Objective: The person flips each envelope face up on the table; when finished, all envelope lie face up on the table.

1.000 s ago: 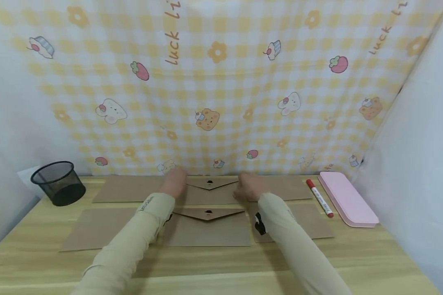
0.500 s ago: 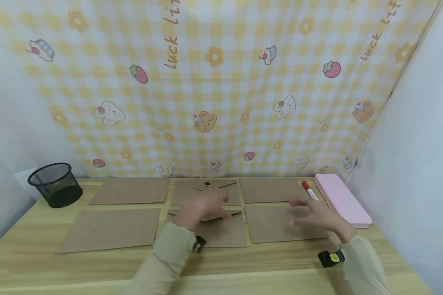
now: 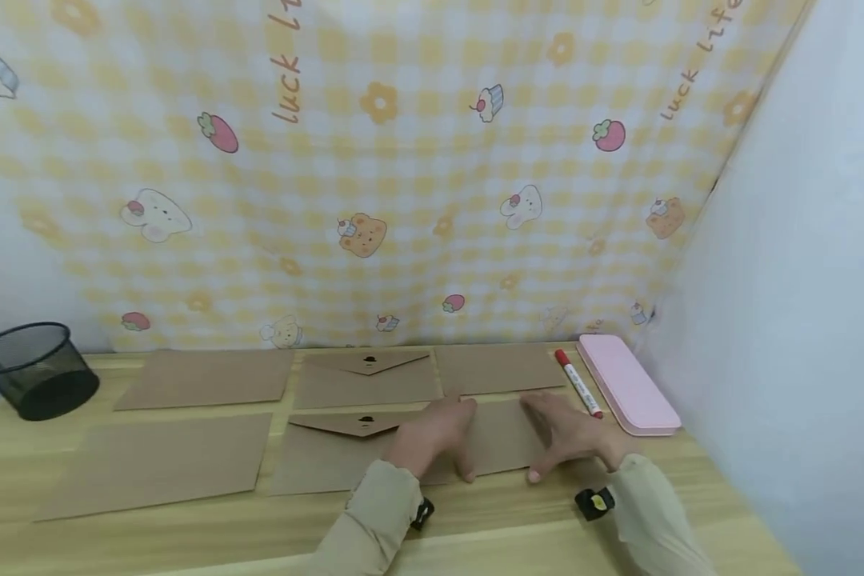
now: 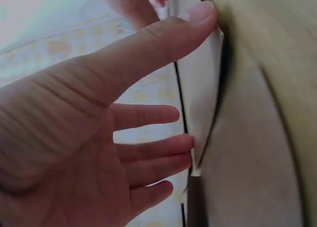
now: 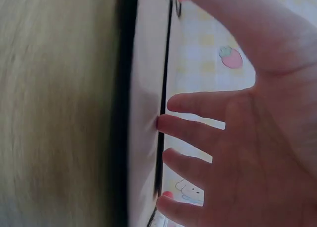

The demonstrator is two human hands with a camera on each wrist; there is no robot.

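Note:
Several brown kraft envelopes lie in two rows on a wooden table (image 3: 187, 536). Both hands rest on the front right envelope (image 3: 504, 432). My left hand (image 3: 439, 436) lies on its left part, my right hand (image 3: 569, 436) on its right part. In the left wrist view the straight fingers (image 4: 163, 155) touch the envelope (image 4: 203, 98) and the thumb reaches along its edge. In the right wrist view the spread fingers (image 5: 188, 130) touch the envelope (image 5: 146, 113) with their tips. Neither hand holds anything.
A red marker (image 3: 578, 382) and a pink case (image 3: 626, 384) lie just right of the envelopes. A black mesh cup (image 3: 32, 380) stands at the far left. The two middle envelopes (image 3: 367, 380) show their flaps. A checked cloth hangs behind; a white wall stands at right.
Both hands left the back middle envelope and came nearer and rightward onto the front right envelope. The head view has turned to the right.

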